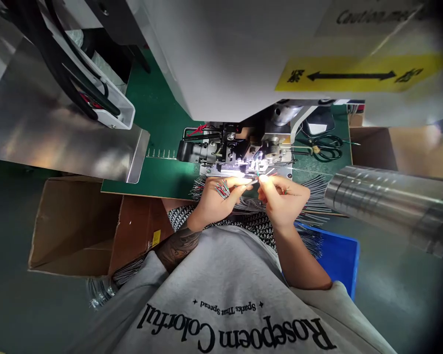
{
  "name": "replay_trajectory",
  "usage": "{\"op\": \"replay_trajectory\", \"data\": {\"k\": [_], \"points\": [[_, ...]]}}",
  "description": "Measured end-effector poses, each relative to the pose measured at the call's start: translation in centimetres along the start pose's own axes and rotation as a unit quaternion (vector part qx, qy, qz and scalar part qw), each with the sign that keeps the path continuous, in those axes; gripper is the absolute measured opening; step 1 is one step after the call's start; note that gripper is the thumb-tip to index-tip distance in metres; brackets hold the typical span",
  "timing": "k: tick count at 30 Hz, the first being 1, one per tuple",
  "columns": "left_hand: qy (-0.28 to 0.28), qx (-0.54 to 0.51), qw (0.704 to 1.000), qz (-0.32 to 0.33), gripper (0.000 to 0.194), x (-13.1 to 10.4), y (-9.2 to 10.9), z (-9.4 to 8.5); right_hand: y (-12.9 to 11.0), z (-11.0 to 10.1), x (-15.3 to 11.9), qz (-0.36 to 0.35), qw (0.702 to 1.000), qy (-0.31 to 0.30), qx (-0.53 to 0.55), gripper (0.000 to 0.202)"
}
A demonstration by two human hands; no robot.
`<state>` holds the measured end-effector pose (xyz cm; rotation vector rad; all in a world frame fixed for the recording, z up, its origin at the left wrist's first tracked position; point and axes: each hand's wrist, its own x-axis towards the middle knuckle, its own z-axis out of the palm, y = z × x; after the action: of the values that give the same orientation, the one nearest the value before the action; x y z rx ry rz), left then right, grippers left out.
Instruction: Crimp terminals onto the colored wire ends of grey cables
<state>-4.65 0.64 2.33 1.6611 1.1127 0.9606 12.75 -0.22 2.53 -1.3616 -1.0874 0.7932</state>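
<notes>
Right in front of the lit machine tooling, on the wearer's side of it, the grey cable is held between both hands, and I'd call the work on it under way rather than finished. Its end is bared to a thin green wire that stands up toward the tooling; whether any end has a fitting on it I can't make out from here. The left hand is curled round the cable, with a cluster of red and green wire ends poking out between the fingers. The right hand is drawn narrow, thumb and finger seemingly pinching the green wire. More grey cables fan out to the near right of the tooling; done or waiting, I couldn't say. The held cable looks slim, matte and fairly straight where it shows.
</notes>
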Motion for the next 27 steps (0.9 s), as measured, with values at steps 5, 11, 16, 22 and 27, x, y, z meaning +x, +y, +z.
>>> {"op": "replay_trajectory", "data": {"k": [5,11,16,22,27], "points": [[-0.013,0.041,0.999,-0.007,0.016,0.7,0.1,0.0,-0.5,0.1,-0.7,-0.005,1.0,-0.014,0.008,0.043],[0.016,0.03,0.998,-0.044,0.012,1.2,0.2,0.9,-0.6,0.9,0.1,0.05,0.999,-0.004,0.02,0.044],[0.066,0.017,0.994,-0.08,0.015,1.1,-0.5,1.6,-0.2,1.1,0.7,0.071,0.997,-0.007,0.0,0.041],[0.091,0.017,0.992,-0.089,0.02,1.0,-0.6,1.8,-0.4,1.3,1.0,0.07,0.997,-0.013,0.003,0.05],[0.091,0.024,0.992,-0.083,0.015,0.9,-0.2,1.8,-0.8,1.5,1.0,0.071,0.997,-0.01,0.012,0.052]]}}
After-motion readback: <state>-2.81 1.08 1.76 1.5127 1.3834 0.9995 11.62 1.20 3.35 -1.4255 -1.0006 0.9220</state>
